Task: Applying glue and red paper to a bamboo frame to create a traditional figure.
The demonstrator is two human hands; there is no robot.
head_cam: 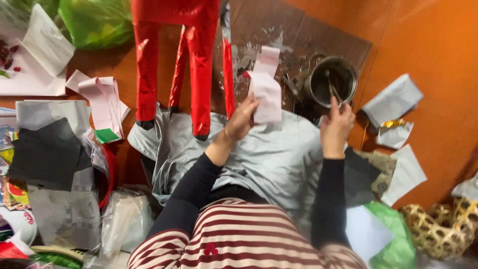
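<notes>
Broadly, a grey cloth covers the lap over the orange surface, with a red paper figure above. Left hand pinches a pale pink paper strip; right hand grips a thin stick dipped in a small metal pot.

Setting: probably a home craft workspace on an orange floor. Evidence: paper scraps, red paper figure, paste pot, woven basket.

Orange floor: grey cloth, metal pot, paper scraps.
</notes>
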